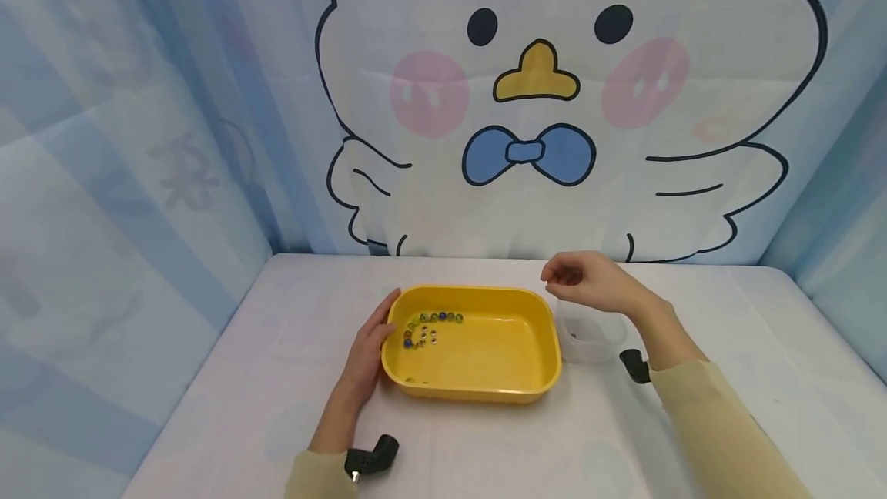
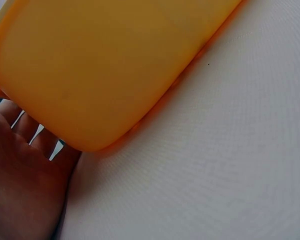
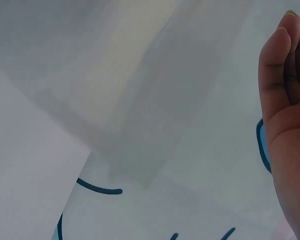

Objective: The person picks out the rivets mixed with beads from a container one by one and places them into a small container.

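Note:
A shallow yellow tray (image 1: 485, 337) stands on the white table. Inside it, small glass marbles (image 1: 433, 317) form a curved line at the left, with small shiny beads (image 1: 430, 333) close by. My left hand (image 1: 365, 349) holds the tray's left end, its thumb over the rim; the left wrist view shows its fingers (image 2: 27, 127) against the tray's outer wall. Loosely bent, my right hand (image 1: 592, 281) hovers above a clear plastic container (image 1: 592, 337) right of the tray. No object shows between its fingers and thumb, though the palm is partly hidden.
A couple of marbles lie along the tray's near inner wall. The white tablecloth (image 1: 229, 406) spreads around the tray. Behind the table hangs a curtain (image 1: 533, 214) with a cartoon print, and more blue curtain (image 1: 104, 214) hangs at the left.

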A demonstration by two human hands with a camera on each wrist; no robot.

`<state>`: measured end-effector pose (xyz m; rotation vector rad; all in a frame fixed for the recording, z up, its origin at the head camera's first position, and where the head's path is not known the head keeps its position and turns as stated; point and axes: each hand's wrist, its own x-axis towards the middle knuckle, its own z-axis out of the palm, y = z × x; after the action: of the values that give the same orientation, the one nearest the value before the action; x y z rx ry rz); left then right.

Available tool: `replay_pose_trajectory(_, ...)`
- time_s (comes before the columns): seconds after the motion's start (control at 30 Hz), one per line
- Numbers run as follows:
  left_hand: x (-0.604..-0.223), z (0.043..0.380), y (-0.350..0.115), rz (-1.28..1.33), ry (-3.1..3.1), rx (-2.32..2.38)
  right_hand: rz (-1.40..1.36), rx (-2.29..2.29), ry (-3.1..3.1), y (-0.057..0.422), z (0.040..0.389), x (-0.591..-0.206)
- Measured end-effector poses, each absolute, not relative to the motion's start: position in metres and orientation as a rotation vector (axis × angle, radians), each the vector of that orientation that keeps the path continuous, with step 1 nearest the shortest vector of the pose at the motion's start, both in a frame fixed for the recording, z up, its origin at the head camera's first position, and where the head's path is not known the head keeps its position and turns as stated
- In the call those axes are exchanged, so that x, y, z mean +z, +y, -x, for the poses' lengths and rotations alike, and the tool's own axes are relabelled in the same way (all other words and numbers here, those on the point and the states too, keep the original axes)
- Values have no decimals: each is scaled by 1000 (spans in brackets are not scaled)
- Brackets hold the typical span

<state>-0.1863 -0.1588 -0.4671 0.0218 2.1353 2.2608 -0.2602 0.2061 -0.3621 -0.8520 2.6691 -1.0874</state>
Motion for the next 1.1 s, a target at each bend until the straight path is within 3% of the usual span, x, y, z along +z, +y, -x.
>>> replay_pose_trajectory(1.1,-468,187,-159,-20,2131,2265,1019,-1166,2550,135,274,-351)
